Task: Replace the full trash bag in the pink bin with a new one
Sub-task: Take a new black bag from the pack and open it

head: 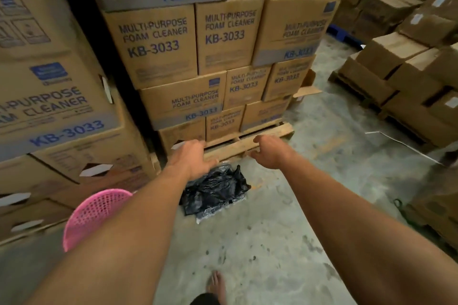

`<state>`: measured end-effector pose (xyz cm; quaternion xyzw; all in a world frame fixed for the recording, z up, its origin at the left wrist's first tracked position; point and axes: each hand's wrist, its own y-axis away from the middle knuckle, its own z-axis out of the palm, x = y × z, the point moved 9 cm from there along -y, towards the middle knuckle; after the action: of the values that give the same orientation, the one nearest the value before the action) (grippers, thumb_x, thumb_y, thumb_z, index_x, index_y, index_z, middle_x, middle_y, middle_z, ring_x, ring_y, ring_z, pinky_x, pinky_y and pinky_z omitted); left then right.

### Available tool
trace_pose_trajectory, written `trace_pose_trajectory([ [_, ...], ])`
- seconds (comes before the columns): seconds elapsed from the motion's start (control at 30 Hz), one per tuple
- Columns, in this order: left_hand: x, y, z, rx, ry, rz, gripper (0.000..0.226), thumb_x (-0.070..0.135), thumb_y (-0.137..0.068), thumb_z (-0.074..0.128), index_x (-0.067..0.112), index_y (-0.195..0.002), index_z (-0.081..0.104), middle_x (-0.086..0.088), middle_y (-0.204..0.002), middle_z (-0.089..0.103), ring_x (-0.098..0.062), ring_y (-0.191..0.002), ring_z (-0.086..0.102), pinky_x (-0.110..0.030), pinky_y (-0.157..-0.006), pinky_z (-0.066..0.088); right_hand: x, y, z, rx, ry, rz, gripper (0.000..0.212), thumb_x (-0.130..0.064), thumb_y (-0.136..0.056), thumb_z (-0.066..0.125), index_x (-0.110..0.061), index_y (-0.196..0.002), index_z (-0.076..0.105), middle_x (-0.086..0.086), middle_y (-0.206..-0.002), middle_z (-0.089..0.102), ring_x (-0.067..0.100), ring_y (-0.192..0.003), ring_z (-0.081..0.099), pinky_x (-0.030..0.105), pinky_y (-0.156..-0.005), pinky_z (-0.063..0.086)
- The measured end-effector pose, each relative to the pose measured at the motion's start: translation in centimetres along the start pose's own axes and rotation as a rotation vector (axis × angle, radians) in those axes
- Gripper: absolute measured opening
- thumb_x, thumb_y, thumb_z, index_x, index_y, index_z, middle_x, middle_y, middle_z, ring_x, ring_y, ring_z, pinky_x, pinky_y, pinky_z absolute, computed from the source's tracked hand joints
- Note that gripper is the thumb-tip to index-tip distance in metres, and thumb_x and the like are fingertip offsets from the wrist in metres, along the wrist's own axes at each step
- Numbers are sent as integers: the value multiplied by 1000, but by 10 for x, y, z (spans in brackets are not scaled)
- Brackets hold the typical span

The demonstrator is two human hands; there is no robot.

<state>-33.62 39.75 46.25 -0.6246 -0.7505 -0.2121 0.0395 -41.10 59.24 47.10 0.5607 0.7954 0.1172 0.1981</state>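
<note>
A pink mesh bin (95,215) stands at the lower left, partly hidden behind my left forearm; I cannot see inside it. A crumpled black trash bag (218,190) lies on the concrete floor in front of the pallet, on top of a clear plastic pack. My left hand (190,159) hovers just above the bag's upper left, fingers spread and holding nothing. My right hand (271,152) is stretched out above and to the right of the bag, fingers loosely curled, also holding nothing.
Stacked cardboard boxes marked KB-3033 (158,41) on a wooden pallet (247,144) rise straight ahead, and more fill the left side. Other box stacks (409,76) stand at the right. Concrete floor (322,180) lies between them. My bare foot (216,285) shows at the bottom.
</note>
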Motion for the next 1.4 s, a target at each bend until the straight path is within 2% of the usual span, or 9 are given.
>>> trace_pose_trajectory([
  [0.13, -17, -36, 33, -6, 62, -134, 73, 60, -82, 62, 22, -143, 50, -8, -136, 61, -30, -121, 58, -39, -95, 52, 22, -57, 25, -59, -1, -65, 47, -36, -100, 57, -7, -137, 55, 18, -132, 64, 37, -122, 57, 40, -95, 51],
  [0.33, -48, -101, 113, -30, 105, -267, 85, 76, -72, 52, 22, -138, 56, -6, -132, 64, -28, -116, 61, -41, -93, 53, 65, -142, 82, -126, -9, -141, 45, -38, -100, 57, -12, -137, 54, 16, -127, 66, 37, -119, 59, 43, -94, 52],
  [0.5, -64, -147, 187, -62, 149, -348, 67, 57, -87, 63, 19, -141, 53, -7, -135, 61, -29, -120, 58, -41, -96, 51, 106, -217, 151, -207, 2, -160, 48, -34, -101, 56, -11, -143, 50, 16, -135, 64, 36, -125, 57, 42, -101, 49],
  [0.67, -106, -203, 313, -9, 216, -422, 65, 58, -84, 66, 23, -137, 56, -6, -131, 64, -28, -115, 61, -40, -93, 53, 139, -308, 260, -220, -22, -196, 48, -32, -103, 55, -11, -145, 48, 17, -137, 62, 36, -127, 56, 39, -101, 46],
  [0.87, -178, -266, 464, 3, 141, -413, 63, 49, -89, 65, 18, -142, 52, -7, -141, 59, -27, -127, 55, -38, -102, 47, 170, -407, 417, -219, -20, -234, 39, -26, -101, 56, -10, -136, 55, 18, -128, 67, 36, -118, 60, 40, -95, 49],
  [1.07, -249, -330, 597, 18, 49, -391, 56, 42, -97, 56, 18, -147, 44, -7, -146, 53, -28, -131, 50, -39, -101, 47, 180, -496, 550, -162, -25, -317, 33, -26, -99, 59, -14, -130, 56, 16, -122, 68, 33, -112, 63, 40, -93, 52],
  [1.2, -280, -354, 658, 23, -14, -356, 62, 36, -101, 49, 20, -157, 26, -3, -162, 31, -26, -146, 32, -38, -115, 34, 188, -538, 600, -106, -21, -332, 47, -27, -98, 62, -15, -142, 49, 16, -132, 64, 36, -121, 60, 43, -99, 50],
  [1.27, -297, -361, 679, 28, -21, -369, 62, 34, -103, 46, 24, -158, 19, -2, -164, 26, -28, -146, 32, -43, -114, 36, 187, -553, 619, -80, -23, -355, 55, -29, -99, 62, -16, -148, 43, 15, -138, 61, 36, -125, 58, 44, -102, 48],
  [1.4, -310, -361, 700, 67, -138, -376, 57, 32, -100, 52, 29, -154, 33, -4, -147, 52, -30, -128, 51, -42, -98, 48, 189, -559, 648, -1, 59, -387, 41, -27, -99, 61, -15, -137, 53, 14, -127, 66, 36, -111, 65, 46, -89, 55],
])
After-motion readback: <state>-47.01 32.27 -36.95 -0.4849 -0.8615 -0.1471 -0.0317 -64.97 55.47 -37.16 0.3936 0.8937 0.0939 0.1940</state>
